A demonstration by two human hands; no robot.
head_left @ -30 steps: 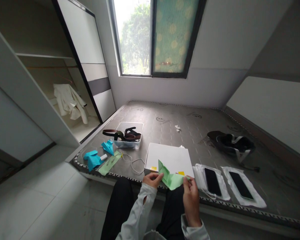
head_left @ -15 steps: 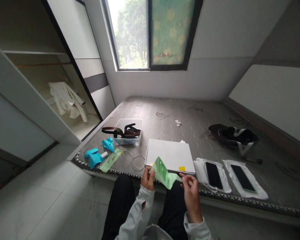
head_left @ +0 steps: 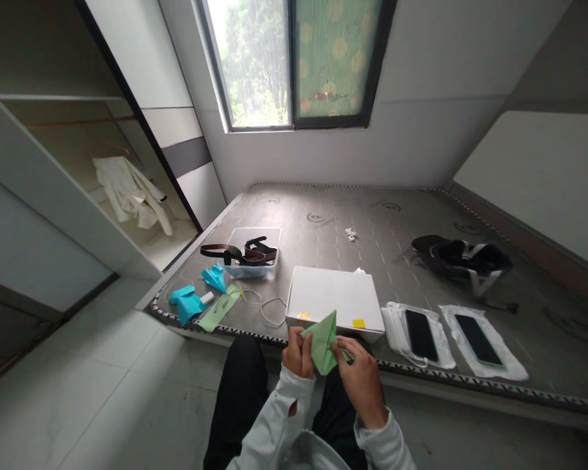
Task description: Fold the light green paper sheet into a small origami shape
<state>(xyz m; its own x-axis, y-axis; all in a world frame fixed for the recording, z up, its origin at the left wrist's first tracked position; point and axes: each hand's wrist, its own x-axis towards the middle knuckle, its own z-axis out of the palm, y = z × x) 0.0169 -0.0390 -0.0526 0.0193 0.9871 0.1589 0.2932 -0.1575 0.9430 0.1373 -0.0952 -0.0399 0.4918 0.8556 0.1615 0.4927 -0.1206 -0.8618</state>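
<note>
A creased sheet of light green paper [head_left: 325, 346], partly folded to a point at its top, is held up over my lap. My left hand [head_left: 298, 354] pinches its left edge. On the other side, my right hand [head_left: 360, 375] grips the paper between thumb and fingers. Just beyond stands a white box [head_left: 336, 290] with yellow stickers on its near side. Two folded blue paper pieces [head_left: 187, 305] [head_left: 214, 279] lie to the left, by a flat green paper strip [head_left: 220, 309] and a small white object [head_left: 207, 297].
A clear plastic container [head_left: 255, 271] holds brown belts [head_left: 259, 253]. A white cable [head_left: 264, 307] runs toward the box. Two dark phones [head_left: 421, 335] [head_left: 479, 339] rest on white pouches at the right, with a dark cap [head_left: 458, 258] behind. The mattress edge [head_left: 470, 385] runs past my knees.
My right hand has come in toward my left, bringing the paper's right end with it. The green paper, spread wider before, is now more folded together. The view has shifted slightly.
</note>
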